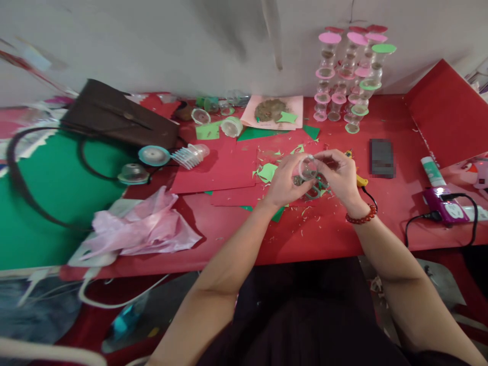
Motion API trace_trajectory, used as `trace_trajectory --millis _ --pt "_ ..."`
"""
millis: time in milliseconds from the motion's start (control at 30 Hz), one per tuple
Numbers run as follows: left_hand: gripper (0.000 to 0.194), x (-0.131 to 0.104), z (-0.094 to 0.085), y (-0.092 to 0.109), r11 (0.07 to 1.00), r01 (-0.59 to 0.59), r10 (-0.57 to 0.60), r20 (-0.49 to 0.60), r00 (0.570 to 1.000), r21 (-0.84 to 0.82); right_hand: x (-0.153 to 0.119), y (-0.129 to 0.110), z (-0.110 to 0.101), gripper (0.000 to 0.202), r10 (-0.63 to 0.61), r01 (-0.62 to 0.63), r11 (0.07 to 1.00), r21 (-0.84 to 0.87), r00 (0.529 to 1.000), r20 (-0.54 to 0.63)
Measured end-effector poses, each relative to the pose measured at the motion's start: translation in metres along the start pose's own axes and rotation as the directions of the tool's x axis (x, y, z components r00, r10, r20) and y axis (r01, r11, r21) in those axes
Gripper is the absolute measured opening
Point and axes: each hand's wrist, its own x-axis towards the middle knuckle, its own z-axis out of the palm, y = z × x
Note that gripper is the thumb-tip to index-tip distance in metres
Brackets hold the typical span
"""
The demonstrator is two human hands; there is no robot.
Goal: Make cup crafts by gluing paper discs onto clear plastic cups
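Note:
My left hand (pixel 284 180) and my right hand (pixel 338 177) meet over the red table, both closed on a small clear plastic cup (pixel 307 169). Its round rim faces up toward me. Just beneath the fingers lie green loops (pixel 313 192) that look like scissor handles, partly hidden by my hands. To the left of my left hand are light green paper scraps (pixel 267 173). A yellow tool with a black cord (pixel 361 181) lies behind my right hand, mostly covered, so its kind is unclear.
Hourglass-like stacks of clear cups with pink and green discs (pixel 337 71) stand at the back right. Brown sand (pixel 271 109) lies on pink paper. Nested cups (pixel 190 155), a dark bag (pixel 118 114), pink plastic (pixel 141 223), a black phone-like slab (pixel 382 158) and a purple power box (pixel 444 206) surround the workspace.

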Motion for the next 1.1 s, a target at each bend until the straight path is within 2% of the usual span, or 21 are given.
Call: trace_trajectory --millis 100,300,467,733,833,1000,1100 --pt "0.054 -0.001 0.000 0.000 0.996 -0.056 0.056 -0.002 0.998 0.067 0.001 -0.001 -0.001 0.004 -0.015 0.015 1.000 -0.023 1.000 -0.001" --pt "0.049 -0.001 -0.003 0.001 0.979 -0.095 0.093 0.019 0.996 0.179 0.003 -0.002 -0.004 0.003 -0.106 0.107 0.992 -0.060 0.994 0.010" --pt "0.046 0.002 -0.006 0.004 0.967 -0.127 0.121 0.041 0.992 0.222 0.005 -0.003 -0.006 0.005 -0.100 0.102 0.992 -0.070 0.994 0.036" --pt "0.044 0.003 -0.007 0.005 0.964 -0.143 0.140 0.027 0.990 0.223 0.002 -0.006 -0.006 0.011 -0.205 0.196 0.969 -0.151 0.978 -0.044" --pt "0.042 0.003 -0.008 0.004 0.954 -0.158 0.155 0.030 0.987 0.254 0.002 -0.006 -0.007 0.011 -0.232 0.225 0.961 -0.162 0.972 -0.023" --pt "0.039 0.001 -0.009 0.001 0.921 -0.223 0.224 0.035 0.974 0.320 0.005 -0.005 -0.012 0.012 -0.191 0.202 0.960 -0.193 0.979 0.073" --pt "0.040 0.001 -0.010 0.000 0.924 -0.217 0.212 0.050 0.976 0.315 0.007 -0.006 -0.013 0.014 -0.214 0.233 0.953 -0.195 0.970 0.113"
